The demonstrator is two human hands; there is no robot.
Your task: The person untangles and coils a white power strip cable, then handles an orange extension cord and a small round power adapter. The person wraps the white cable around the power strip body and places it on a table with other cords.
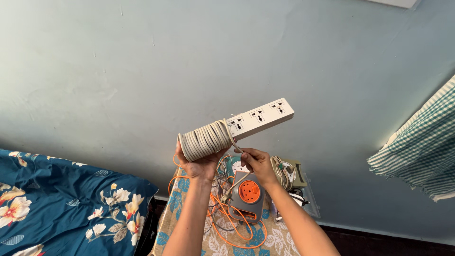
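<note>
Power strip [237,128] above cable reel [249,193], pillow [66,208] at left

One power strip [258,117], one cable reel [248,196]

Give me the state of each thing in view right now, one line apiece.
Power strip: held up in the air, sockets empty, cord coiled around one end.
Cord coil: wound tight, gripped from below.
Left hand: closed under the coil.
Right hand: fingers pinching the cord's free end.
Orange and grey cable reel: lying on the patterned surface, orange cable loose around it.
Checked curtain: hanging at right.
</note>
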